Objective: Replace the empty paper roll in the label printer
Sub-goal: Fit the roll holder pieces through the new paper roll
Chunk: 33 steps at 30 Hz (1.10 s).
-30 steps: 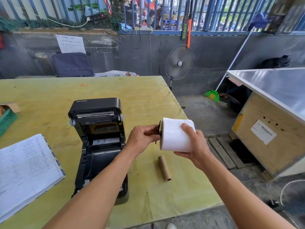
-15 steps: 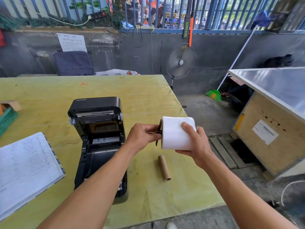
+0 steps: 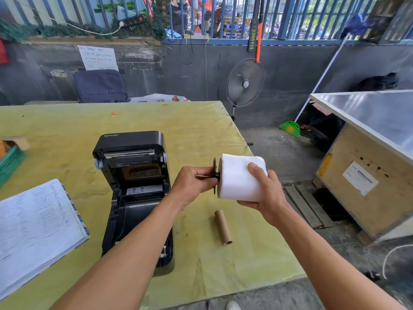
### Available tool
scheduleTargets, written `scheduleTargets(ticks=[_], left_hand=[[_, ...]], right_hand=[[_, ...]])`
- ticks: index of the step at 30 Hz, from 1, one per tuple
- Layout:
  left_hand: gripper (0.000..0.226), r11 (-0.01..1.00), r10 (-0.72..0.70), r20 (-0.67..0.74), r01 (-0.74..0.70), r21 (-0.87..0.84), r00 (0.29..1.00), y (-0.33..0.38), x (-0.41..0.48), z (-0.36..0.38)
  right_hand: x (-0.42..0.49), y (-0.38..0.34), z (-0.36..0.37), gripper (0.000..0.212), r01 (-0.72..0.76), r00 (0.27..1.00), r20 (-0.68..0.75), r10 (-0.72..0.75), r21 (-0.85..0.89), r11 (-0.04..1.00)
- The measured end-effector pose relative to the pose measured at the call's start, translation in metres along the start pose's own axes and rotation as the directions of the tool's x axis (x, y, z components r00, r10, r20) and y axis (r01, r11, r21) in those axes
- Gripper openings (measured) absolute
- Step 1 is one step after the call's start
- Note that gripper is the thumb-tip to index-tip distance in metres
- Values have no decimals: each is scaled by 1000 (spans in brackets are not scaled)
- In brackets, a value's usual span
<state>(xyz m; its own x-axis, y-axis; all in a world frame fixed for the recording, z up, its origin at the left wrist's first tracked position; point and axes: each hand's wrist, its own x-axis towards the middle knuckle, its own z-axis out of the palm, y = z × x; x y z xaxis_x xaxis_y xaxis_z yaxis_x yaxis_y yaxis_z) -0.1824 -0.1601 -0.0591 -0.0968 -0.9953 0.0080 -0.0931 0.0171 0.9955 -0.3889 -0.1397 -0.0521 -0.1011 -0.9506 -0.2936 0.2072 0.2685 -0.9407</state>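
I had the brown cardboard core [image 3: 223,227] out beside the open black label printer [image 3: 134,189]; my right hand [image 3: 264,195] gripped the full white paper roll [image 3: 239,180], left hand [image 3: 192,184] pinching its black spindle [image 3: 216,175]; loading remained.

- The left hand [image 3: 192,184] covers the near end of the black spindle [image 3: 216,174], so its grip there cannot be made out.
- The left forearm hides part of the open label printer [image 3: 134,186] bay.
- The open notebook [image 3: 33,229] runs off the frame's left edge; its handwriting is too small to read.
- The green basket [image 3: 10,159] is cropped at left.
- The yellow surface [image 3: 190,130] continues past the bottom-left edge.
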Motion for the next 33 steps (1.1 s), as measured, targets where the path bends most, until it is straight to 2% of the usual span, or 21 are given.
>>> scheduleTargets(ticks=[6, 10, 17, 25, 30, 33], left_hand=[[32, 992, 25, 33, -29, 126, 999, 2, 4, -5], [30, 978, 77, -7, -74, 196, 997, 4, 1, -1], [34, 999, -32, 81, 30, 30, 996, 7, -4, -5], [32, 991, 49, -62, -41, 124, 997, 1, -2, 5], [29, 999, 1, -83, 3, 49, 997, 7, -11, 13], [21, 995, -88, -62, 85, -53, 994, 18, -22, 24]], right_hand=[[1, 1, 0, 66, -1, 1000, -5, 1, -17, 1000], [1, 3, 0, 60, -16, 1000, -21, 16, -1, 1000], [1, 2, -4, 67, -19, 1000, -3, 19, 0, 1000], [0, 2, -1, 66, -21, 1000, 16, 21, 9, 1000], [1, -2, 2, 65, -32, 999, -17, 32, 17, 999], [-2, -3, 5, 65, -20, 999, -49, 20, 6, 1000]])
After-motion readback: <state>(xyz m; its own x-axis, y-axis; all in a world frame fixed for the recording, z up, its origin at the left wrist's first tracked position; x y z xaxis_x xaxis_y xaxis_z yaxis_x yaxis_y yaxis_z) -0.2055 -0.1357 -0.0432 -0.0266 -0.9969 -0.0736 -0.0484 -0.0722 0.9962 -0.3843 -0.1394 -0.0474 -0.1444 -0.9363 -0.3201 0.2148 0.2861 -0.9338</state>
